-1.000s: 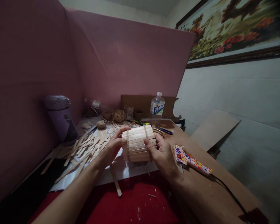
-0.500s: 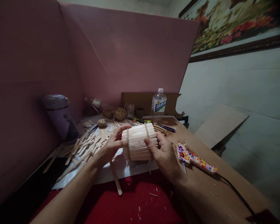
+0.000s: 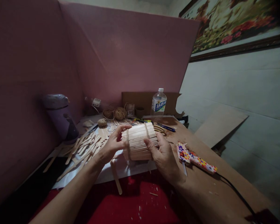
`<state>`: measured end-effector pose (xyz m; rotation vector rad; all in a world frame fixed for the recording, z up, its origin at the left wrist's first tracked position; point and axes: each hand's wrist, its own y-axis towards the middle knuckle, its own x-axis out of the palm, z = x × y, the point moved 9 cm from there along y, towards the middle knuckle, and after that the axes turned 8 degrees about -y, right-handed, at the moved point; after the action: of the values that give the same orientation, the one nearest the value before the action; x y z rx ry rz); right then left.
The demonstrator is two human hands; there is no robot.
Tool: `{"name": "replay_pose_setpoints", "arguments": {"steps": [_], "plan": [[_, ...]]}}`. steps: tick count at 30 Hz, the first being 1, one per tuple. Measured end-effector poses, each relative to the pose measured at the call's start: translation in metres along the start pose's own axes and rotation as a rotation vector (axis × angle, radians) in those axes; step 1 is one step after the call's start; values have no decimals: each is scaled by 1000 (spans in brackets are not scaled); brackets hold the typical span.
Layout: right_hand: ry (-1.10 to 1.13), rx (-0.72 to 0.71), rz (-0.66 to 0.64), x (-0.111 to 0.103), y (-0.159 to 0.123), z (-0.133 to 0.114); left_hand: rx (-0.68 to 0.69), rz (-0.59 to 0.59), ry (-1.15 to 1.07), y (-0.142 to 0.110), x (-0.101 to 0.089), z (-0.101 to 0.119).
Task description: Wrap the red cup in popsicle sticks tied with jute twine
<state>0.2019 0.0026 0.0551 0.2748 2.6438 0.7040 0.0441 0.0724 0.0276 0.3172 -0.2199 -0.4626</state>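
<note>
Between my two hands is a barrel-like craft-stick cylinder (image 3: 140, 143), made of pale sticks side by side with a band of twine near each end. It lies on its side, above the near part of the white sheet. My left hand (image 3: 115, 143) grips its left end, thumb in front and fingers over the top. At the right end my right hand (image 3: 162, 152) holds it, the thumb pressed on the front sticks. Its underside and far side are hidden. A loose craft stick (image 3: 116, 177) lies below my left hand, reaching over the red cloth (image 3: 130, 202).
Loose craft sticks (image 3: 84, 146) are heaped at left beside a purple cylindrical container (image 3: 63, 121). Twine balls (image 3: 119, 114) and a plastic bottle (image 3: 159, 104) stand behind. On the right lies a flower-patterned glue gun (image 3: 196, 160) with a black cord (image 3: 238, 193).
</note>
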Motion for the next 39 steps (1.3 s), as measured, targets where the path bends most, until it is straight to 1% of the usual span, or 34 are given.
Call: {"name": "replay_pose_setpoints", "arguments": {"steps": [6, 11, 15, 20, 28, 34, 36, 39], "plan": [[-45, -15, -1, -1, 0, -3, 6, -6, 38, -1, 4, 3], [-52, -25, 6, 1, -1, -2, -32, 30, 52, -3, 7, 6], [-20, 9, 2, 1, -1, 0, -49, 62, 93, -4, 7, 7], [-39, -6, 16, -1, -1, -4, -43, 65, 97, -5, 5, 5], [-22, 4, -22, 1, 0, 0, -36, 142, 114, -3, 7, 10], [-37, -17, -13, 2, -2, -5, -69, 209, 118, -6, 13, 13], [-27, -18, -18, 2, -2, -5, -74, 194, 90, -6, 12, 12], [-24, -16, -15, 1, -1, -3, -93, 102, -33, -4, 12, 8]]}}
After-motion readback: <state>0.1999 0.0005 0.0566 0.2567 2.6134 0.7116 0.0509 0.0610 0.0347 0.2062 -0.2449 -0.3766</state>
